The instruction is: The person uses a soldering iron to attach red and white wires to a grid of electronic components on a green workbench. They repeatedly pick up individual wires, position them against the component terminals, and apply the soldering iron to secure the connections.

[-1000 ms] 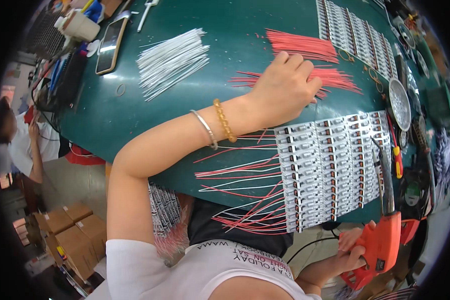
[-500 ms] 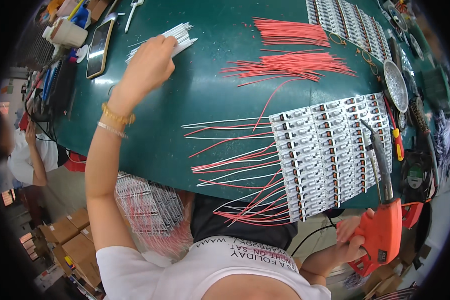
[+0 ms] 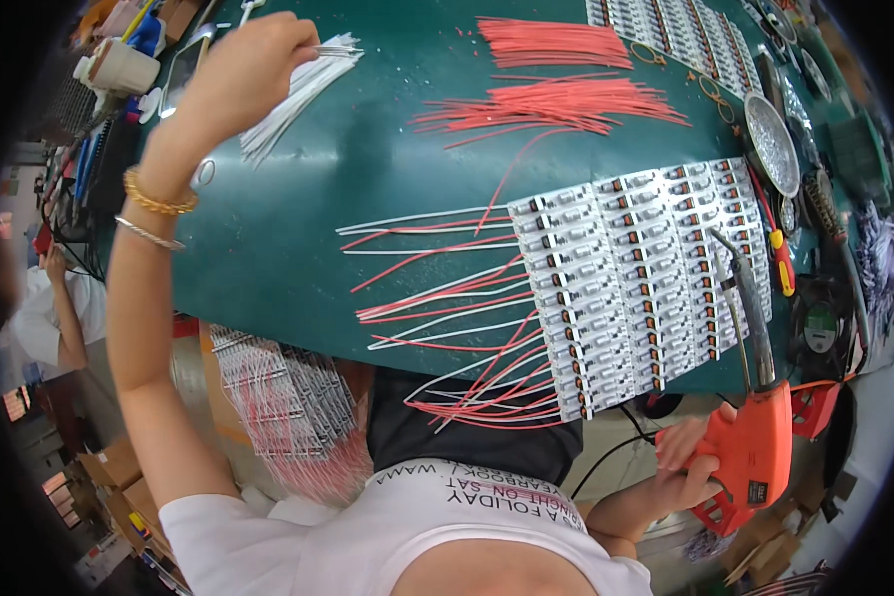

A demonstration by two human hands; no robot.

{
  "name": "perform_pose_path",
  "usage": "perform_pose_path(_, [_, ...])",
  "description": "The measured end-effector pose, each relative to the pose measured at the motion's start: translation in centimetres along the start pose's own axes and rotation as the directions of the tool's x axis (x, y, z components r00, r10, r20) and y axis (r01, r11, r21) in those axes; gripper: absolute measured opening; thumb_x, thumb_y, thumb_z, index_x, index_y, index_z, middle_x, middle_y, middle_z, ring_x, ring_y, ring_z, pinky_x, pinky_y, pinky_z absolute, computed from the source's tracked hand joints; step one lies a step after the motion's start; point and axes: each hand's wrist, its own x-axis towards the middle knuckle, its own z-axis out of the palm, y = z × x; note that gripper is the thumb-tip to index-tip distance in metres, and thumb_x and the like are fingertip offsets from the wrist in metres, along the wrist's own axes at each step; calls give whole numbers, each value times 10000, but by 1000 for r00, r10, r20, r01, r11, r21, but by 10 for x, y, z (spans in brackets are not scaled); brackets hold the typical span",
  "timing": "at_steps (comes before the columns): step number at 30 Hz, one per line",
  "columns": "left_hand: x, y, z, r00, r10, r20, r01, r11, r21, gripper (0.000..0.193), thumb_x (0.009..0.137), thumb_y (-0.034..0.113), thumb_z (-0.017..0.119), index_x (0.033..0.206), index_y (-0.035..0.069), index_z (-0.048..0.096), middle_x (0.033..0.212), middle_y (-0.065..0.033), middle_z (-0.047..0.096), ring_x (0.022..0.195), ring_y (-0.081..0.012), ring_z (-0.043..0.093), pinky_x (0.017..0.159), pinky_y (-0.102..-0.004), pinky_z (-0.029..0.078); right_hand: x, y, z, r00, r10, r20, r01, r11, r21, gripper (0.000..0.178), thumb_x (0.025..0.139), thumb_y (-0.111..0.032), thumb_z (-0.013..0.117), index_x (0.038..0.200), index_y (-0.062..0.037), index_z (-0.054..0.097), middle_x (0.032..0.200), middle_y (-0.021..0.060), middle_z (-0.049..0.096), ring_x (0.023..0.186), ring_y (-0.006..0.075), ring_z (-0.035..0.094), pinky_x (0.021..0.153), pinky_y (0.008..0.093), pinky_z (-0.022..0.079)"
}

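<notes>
My left hand (image 3: 253, 74) is at the far left of the bench, fingers pinched on the thin end of a white wire (image 3: 336, 50). Beside and below it lies a bundle of cut white wires (image 3: 293, 114). My right hand (image 3: 687, 459) grips a red soldering gun (image 3: 768, 447) by its handle, near the bench's front right edge. The gun's metal tip points up over a panel of small white circuit boards (image 3: 626, 288). Red and white wires (image 3: 447, 298) fan out leftward from the panel's left edge.
Two piles of red wires (image 3: 556, 104) lie at the far middle. Another board panel (image 3: 680, 40), a metal dish (image 3: 771, 144) and a red-and-yellow screwdriver (image 3: 783, 263) are to the right. Wired panels (image 3: 288, 397) hang below the bench edge. At left are a phone (image 3: 181, 74) and a white container (image 3: 119, 68).
My left hand has lifted off the white bundle and moved up and left, a wire end between its fingers. My right hand keeps hold of the soldering gun. The whole view has shifted slightly.
</notes>
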Motion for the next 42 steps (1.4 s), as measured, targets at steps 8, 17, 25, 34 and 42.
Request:
perform_pose_path(8, [7,62,-17,939,130,317,-253,888,385,75,780,80,663,766,14,694,733,-184,647,745,-345,649,693,-415,517,2,3,8,994,2,113,-9,998,56,655,961,-396,574,1319,109,361,494,17,429,376,105,387,427,247,388])
perform_pose_path(17, [9,110,-7,991,136,-4,-120,858,-499,97,887,82,622,851,-7,637,630,-86,614,583,-194,636,540,-303,461,3,4,11,997,57,52,-55,998,-43,691,938,-418,606,1306,124,388,507,14,461,382,105,403,430,250,386])
perform_pose_path(25, [25,180,57,997,6,-80,-70,568,-820,123,829,112,697,823,-1,650,676,-62,631,586,-129,581,534,-272,435,18,-3,39,987,156,43,-139,953,-269,830,883,-523,638,1283,166,405,518,2,473,391,89,429,425,230,378])
perform_pose_path(34, [30,183,67,995,-53,88,103,486,-868,129,818,122,705,813,1,660,624,-18,591,510,-61,430,478,-246,352,29,-5,57,956,291,-47,-293,918,-266,782,876,-540,639,1200,149,460,516,2,469,391,86,428,418,231,379])
perform_pose_path(42, [32,183,68,993,-56,100,115,495,-861,130,817,128,702,798,4,666,604,-13,589,486,-49,406,464,-241,331,18,7,36,959,274,-70,-280,893,-353,773,821,-544,700,1121,135,486,505,-1,466,396,89,443,404,237,378])
